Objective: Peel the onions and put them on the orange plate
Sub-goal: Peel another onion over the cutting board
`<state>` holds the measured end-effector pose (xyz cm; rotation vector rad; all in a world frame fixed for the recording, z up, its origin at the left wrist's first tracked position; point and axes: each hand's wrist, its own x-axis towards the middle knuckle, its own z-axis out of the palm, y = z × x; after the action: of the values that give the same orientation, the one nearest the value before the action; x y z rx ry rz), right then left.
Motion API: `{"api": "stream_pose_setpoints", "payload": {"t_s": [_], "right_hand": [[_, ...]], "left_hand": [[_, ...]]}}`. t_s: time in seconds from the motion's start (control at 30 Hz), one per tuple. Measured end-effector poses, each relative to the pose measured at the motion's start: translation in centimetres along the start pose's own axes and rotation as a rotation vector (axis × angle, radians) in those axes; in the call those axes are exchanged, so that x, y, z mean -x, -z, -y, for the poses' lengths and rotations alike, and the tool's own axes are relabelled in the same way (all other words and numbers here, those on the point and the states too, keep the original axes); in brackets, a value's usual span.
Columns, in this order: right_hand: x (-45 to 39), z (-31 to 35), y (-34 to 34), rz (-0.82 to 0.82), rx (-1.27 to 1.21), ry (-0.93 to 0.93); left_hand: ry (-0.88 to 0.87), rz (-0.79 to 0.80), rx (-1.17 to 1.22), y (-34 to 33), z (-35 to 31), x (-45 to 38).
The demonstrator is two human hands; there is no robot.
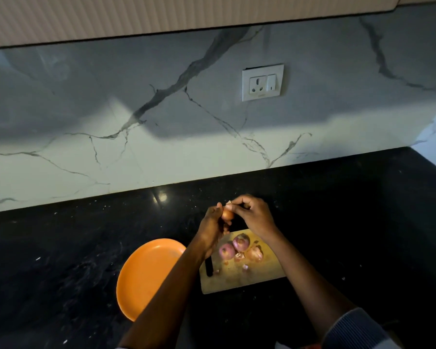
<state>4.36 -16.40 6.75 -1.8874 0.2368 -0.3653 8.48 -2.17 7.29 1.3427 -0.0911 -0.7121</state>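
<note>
You're holding a small onion [227, 214] up over the black counter [61, 260], just beyond the far edge of the cutting board [242, 280]. Your left hand [213, 226] is wrapping round it from the left w/ curled fingers, so only its brownish top half is showing; the rest is hiding behind the hand. Your right hand [252, 215] is coming in from the right, thumb & forefinger pinching a pale bit of skin [229, 203] at the onion's top, other fingers curled in. Can't tell if that skin bit is already off or still hanging on. Three more onions are sitting on the board below yr hands: a purple peeled-looking one [241, 242] furthest back, another purple one [227, 251] just beside it to the left, & a browner one [255, 253] to the right, near the others. Scraps of peel [239, 257] are lying between & in front of them. A dark knife handle [209, 268] is lying on the board's left edge, partly under yr left forearm; blade isn't showing. The orange plate [146, 270] is sitting on the counter just left of the board, w/ yr left forearm crossing over its right side; nothing showing on its visible part. Behind the counter there's a marble-look wall w/ a white socket & switch [262, 82], and ribbed cabinets [111, 16] above.
</note>
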Motion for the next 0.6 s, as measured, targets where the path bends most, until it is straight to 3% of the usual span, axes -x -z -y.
{"api": "stream_pose_setpoints", "payload": {"t_s": [0.17,0.3,0.6], "right_hand": [[-0.2,-0.3,0.5,0.055,-0.051,-0.015],[-0.1,-0.3,0.7,0.112,-0.101,-0.032],[0.1,-0.8,0.3,0.179,-0.013,-0.027]], "left_hand": [[0.161,0.032,0.138,0.4,-0.5,0.1],[0.258,0.069,0.091,1.2,-0.7,-0.3],[0.236,-0.004,-0.086,1.4,-1.0,-0.2]]}}
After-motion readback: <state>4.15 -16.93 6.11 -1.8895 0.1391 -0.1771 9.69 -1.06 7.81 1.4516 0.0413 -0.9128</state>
